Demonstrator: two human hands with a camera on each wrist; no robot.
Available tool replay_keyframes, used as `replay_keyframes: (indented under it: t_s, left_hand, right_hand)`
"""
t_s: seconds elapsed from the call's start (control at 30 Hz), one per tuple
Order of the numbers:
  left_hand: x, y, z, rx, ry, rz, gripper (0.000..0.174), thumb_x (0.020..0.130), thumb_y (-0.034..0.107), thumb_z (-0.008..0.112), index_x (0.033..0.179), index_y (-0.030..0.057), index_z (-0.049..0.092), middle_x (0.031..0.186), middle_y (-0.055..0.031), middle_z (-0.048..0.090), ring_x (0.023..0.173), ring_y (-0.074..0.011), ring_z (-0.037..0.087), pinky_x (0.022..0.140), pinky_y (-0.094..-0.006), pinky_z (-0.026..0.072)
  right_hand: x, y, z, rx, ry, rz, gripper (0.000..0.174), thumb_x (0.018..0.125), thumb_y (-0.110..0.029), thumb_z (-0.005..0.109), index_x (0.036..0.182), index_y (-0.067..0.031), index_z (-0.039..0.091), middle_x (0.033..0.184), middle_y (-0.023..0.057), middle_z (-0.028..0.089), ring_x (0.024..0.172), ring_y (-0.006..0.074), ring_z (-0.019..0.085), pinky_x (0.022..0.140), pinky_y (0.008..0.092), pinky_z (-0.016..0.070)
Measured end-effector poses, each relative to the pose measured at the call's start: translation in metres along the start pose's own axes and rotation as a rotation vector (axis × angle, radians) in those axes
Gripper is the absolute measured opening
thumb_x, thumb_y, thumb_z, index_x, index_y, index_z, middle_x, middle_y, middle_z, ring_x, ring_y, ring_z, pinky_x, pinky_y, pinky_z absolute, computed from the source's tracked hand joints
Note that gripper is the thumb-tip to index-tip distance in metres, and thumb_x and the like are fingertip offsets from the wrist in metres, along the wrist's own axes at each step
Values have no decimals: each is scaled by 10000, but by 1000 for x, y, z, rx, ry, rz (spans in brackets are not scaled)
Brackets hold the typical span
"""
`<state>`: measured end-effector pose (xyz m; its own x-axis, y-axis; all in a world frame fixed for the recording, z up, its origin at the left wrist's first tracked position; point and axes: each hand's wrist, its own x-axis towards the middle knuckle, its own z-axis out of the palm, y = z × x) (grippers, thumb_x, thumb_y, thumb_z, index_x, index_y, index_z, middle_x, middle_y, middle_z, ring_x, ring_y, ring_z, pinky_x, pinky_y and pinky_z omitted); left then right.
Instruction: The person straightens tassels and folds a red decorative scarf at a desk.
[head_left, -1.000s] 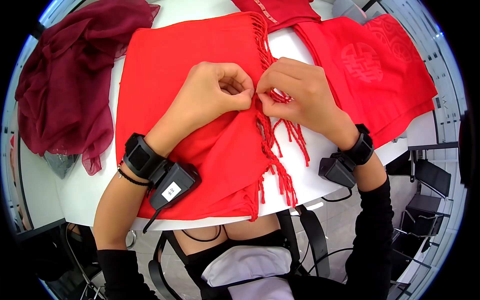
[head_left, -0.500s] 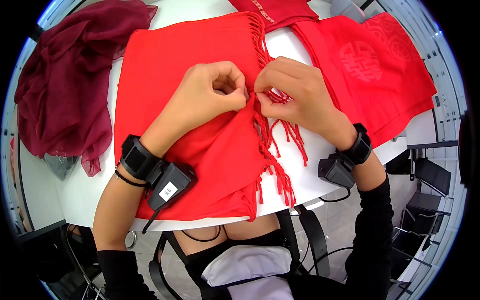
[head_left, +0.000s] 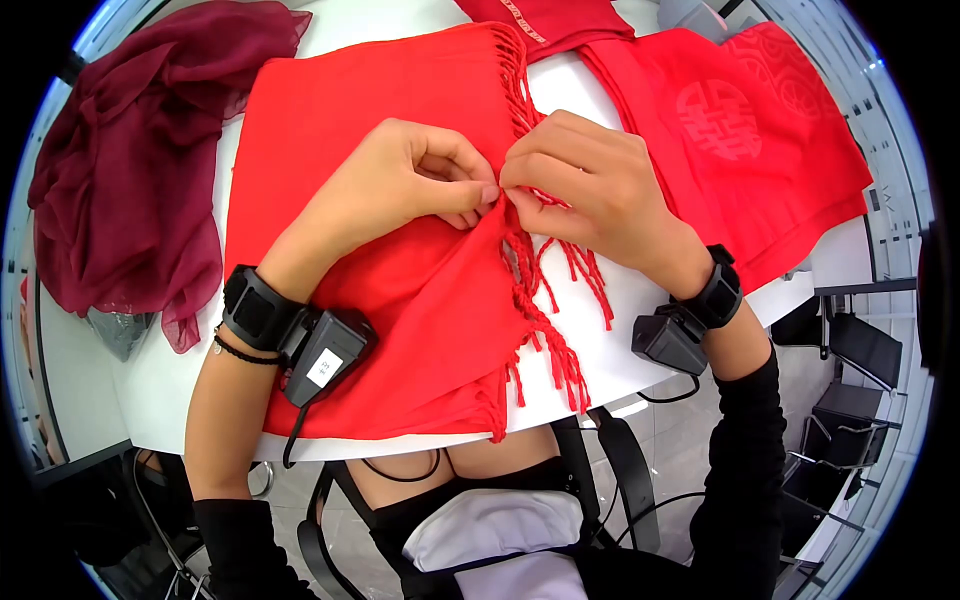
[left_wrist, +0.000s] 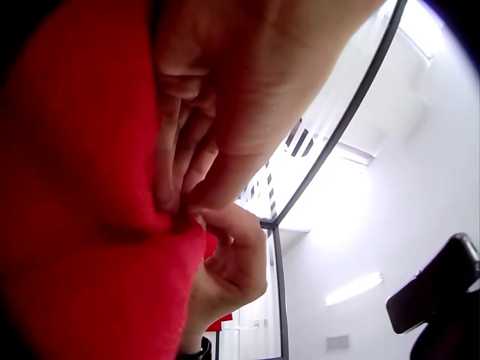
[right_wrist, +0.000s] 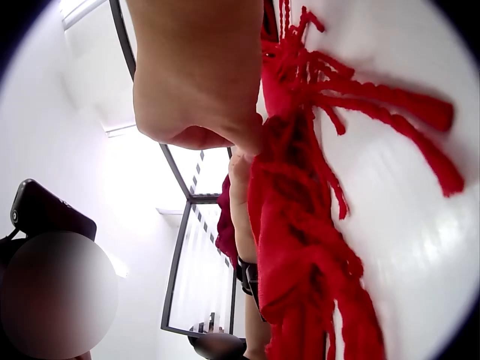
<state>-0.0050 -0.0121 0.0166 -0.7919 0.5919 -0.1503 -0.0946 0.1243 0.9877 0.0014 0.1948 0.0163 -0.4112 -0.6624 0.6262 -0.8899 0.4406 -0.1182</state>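
A bright red fringed scarf [head_left: 390,75] lies folded on the white table, its twisted tassels [head_left: 548,335] hanging along the right side. My left hand [head_left: 415,180] pinches the scarf's fringed edge between thumb and fingers. Right beside it, my right hand [head_left: 590,190] pinches the same edge, fingertips nearly meeting the left ones. The cloth rises into a small peak where both hold it. In the left wrist view, the left fingers [left_wrist: 187,154] press at a fold of the scarf. The right wrist view shows tassels [right_wrist: 390,105] spread over the table below the right hand [right_wrist: 199,82].
A sheer maroon scarf [head_left: 130,150] lies heaped at the left, over a grey plastic bag [head_left: 122,330]. Patterned red cloth [head_left: 740,150] is folded at the right, and another red cloth [head_left: 560,22] lies at the back. The white table's [head_left: 625,370] near edge adjoins the person's lap.
My left hand draws slightly away from the right, then comes back to the scarf's edge, its forearm shifting left. The right hand moves a little left, still pinching the edge.
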Motion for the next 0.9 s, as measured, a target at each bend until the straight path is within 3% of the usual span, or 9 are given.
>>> replay_keyframes:
  t_s: [0.1, 0.53, 0.63, 0.73, 0.9]
  left_hand:
    - [0, 0, 0, -5, 8, -15, 60, 808, 49, 608, 829, -6, 619, 764, -30, 627, 662, -79, 588, 608, -207, 495]
    - [1, 2, -2, -12, -25, -28, 69, 791, 19, 576, 834, -15, 617, 768, -36, 616, 680, -86, 587, 623, -214, 503]
    - [2, -1, -4, -19, -36, 9, 111, 799, 38, 602, 857, -50, 636, 746, -92, 636, 667, -130, 624, 637, -230, 528]
    - [2, -3, -2, -5, -26, 37, 95, 781, 21, 589, 833, -49, 627, 732, -84, 628, 660, -125, 617, 632, -228, 523]
    - [0, -3, 4, 84, 47, 42, 22, 775, 15, 569, 789, 4, 582, 726, -1, 586, 641, -52, 543, 609, -187, 455]
  right_hand:
    - [0, 2, 5, -62, 72, -72, 151, 628, -52, 659, 708, -88, 536, 718, -10, 527, 655, 140, 542, 482, 267, 439]
    - [1, 2, 5, -98, 51, -109, 157, 609, -54, 656, 703, -78, 532, 722, 5, 527, 664, 146, 546, 491, 264, 446]
    - [1, 1, 5, -104, 48, -113, 161, 606, -57, 657, 699, -76, 527, 721, 7, 526, 661, 147, 544, 493, 265, 446]
    - [1, 0, 5, -106, 34, -99, 163, 606, -58, 658, 696, -74, 522, 715, 8, 521, 650, 152, 537, 491, 267, 441]
    - [3, -1, 6, -62, 22, -39, 156, 612, -52, 652, 696, -73, 522, 679, 14, 499, 614, 167, 513, 473, 280, 418]
